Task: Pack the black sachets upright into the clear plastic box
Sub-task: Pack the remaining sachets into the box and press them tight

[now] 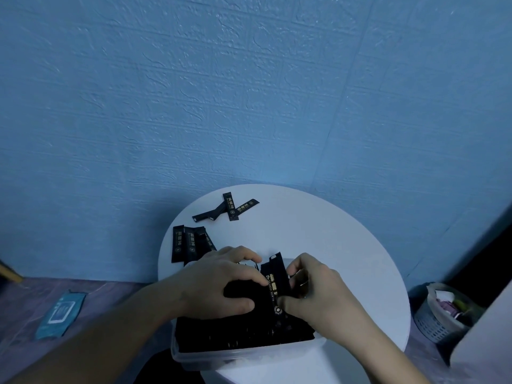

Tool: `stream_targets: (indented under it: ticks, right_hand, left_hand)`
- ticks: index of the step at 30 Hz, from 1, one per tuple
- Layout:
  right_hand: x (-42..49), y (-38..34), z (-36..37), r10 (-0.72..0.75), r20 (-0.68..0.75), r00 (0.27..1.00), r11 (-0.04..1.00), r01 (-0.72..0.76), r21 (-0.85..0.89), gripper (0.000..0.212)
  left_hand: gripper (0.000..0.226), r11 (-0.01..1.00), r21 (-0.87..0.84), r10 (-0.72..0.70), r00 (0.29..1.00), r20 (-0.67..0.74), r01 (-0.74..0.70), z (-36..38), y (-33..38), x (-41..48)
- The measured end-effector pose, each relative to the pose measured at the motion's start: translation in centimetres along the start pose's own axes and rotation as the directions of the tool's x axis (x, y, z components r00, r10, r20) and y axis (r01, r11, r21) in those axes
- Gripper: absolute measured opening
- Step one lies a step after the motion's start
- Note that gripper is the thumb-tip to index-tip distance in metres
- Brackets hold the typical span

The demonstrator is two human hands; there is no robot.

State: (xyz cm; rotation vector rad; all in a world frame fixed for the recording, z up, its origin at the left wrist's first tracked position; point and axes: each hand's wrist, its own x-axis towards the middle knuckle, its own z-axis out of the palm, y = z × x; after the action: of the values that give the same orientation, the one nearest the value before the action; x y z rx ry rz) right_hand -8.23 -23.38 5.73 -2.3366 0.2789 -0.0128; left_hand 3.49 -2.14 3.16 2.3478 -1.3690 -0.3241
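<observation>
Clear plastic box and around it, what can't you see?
Head view:
- Count of packed sachets: covered by the left hand and the right hand holding a black sachet, and dark.
- Clear plastic box, far wall: behind both hands.
- Whether the left hand grips or only presses the packed sachets: fingers block it.
- Basket contents: blurred, small.

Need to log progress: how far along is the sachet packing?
Mostly done: the clear plastic box looks nearly full of packed sachets standing upright. In hand: the right hand pinches one sachet at the box's far end while the left hand holds the packed sachets. Left: loose sachets on the table, a cluster near its left edge, a few farther back.
</observation>
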Motion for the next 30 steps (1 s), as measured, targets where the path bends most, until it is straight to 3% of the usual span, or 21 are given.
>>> stream_targets:
  ticks: [10,19,30]
  right_hand:
    - [-0.3,-0.3,0.7,0.038,-0.019,0.999,0.991,-0.036,0.128,0.026]
    - [-0.3,-0.6,1.3,-0.015,-0.046,0.999,1.000,0.014,-0.021,0.031]
    - [-1.0,0.0,1.2,-0.107,-0.030,0.994,0.984,0.101,-0.144,0.018]
  left_hand:
    - [0.045,0.999,0.032,0.004,1.000,0.013,-0.004,0.0,-0.1,0.0]
    - [0.055,0.994,0.108,0.016,0.999,0.048,-0.021,-0.2,0.4,-0.1]
    - [0.048,0.997,0.079,0.020,0.999,0.041,-0.023,-0.2,0.2,0.0]
